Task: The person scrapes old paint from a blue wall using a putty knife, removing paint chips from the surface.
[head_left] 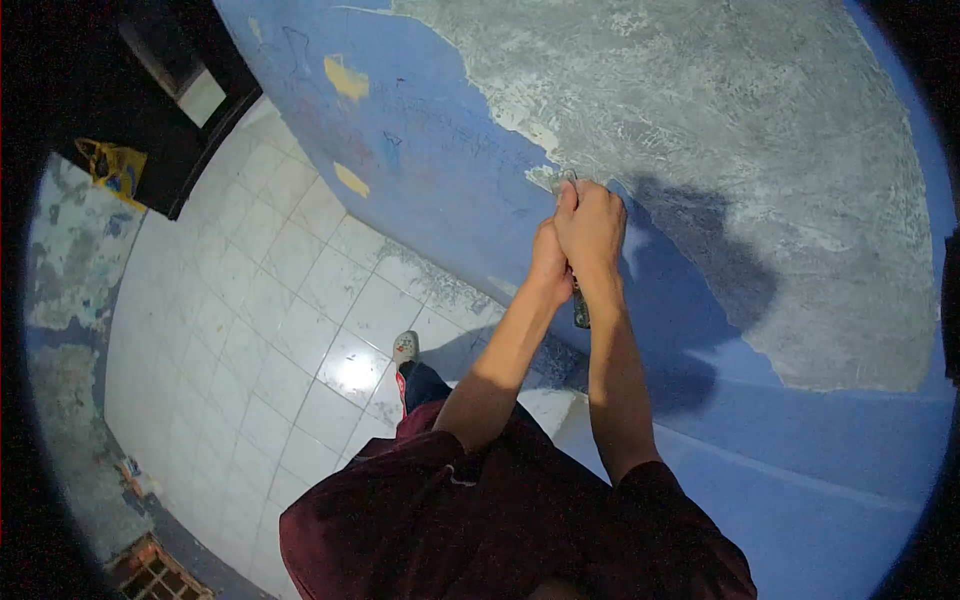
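Note:
Both my hands are closed together around one dark-handled tool [582, 310], in front of a blue wall [430, 170]. The handle's lower end sticks out below my wrists; the tool's head is mostly hidden by my fingers. My left hand [548, 262] is wrapped on the left side, pressed against my right hand [592, 225], which is higher up. Just above my fingertips lies the ragged border of a large grey plastered patch [740, 120], with a pale rough bit [542, 178] at its edge.
White floor tiles [260, 300] stretch to the left, with grey dust along the wall's foot. My shoe [405, 347] stands on them. A yellow bag [118, 172] is at the far left, near a dark doorway. A brown crate-like object [155, 572] is at the bottom left.

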### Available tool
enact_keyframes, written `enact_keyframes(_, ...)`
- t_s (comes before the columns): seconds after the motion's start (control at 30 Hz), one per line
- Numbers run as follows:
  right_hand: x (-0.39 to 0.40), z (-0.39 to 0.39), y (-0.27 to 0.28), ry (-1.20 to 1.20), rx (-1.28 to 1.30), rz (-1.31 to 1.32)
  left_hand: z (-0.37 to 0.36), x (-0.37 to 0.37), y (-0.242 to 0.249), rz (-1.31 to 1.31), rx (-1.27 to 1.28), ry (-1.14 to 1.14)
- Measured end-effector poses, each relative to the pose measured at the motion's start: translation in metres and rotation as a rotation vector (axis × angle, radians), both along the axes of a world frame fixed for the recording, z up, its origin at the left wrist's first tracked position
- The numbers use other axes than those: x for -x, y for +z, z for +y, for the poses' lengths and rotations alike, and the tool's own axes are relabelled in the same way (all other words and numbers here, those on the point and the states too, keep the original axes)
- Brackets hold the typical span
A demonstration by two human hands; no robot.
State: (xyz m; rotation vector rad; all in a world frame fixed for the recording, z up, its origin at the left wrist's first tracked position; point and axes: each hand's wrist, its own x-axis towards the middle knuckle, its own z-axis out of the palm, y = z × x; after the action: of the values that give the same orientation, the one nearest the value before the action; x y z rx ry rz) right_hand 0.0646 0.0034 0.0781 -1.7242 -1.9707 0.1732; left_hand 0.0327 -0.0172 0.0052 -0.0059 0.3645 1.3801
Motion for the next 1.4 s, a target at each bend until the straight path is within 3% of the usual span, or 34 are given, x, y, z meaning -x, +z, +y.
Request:
enact_keyframes(0.17, 0.005, 0.001, 0.012, 0.025, 0.041, -0.041, -0.001, 0.005, 0.014, -0.044, 0.032, -0.106)
enact_keyframes(0.37, 0.000, 0.003, -0.004, 0.018, -0.036, -0.016, 0.000, 0.002, 0.019, -0.104, -0.081, -0.026)
enact_keyframes(0.77, -0.005, 0.004, -0.002, 0.029, -0.056, -0.093, 0.002, -0.010, -0.007, -0.111, -0.073, -0.060)
enact_keyframes(0.87, -0.001, 0.008, -0.001, 0.036, -0.048, -0.114, -0.004, 0.004, 0.027, -0.082, -0.017, -0.037)
enact_keyframes(0.97, 0.001, 0.006, -0.002, 0.025, -0.017, -0.103, 0.000, 0.003, 0.010, -0.105, -0.078, -0.083)
enact_keyframes(1.17, 0.009, 0.007, 0.011, 0.036, 0.000, -0.162, -0.007, 0.016, 0.038, -0.238, -0.008, -0.103)
enact_keyframes(1.4, 0.003, 0.002, -0.004, -0.008, -0.032, -0.136, 0.003, 0.002, 0.012, -0.246, -0.231, -0.074)
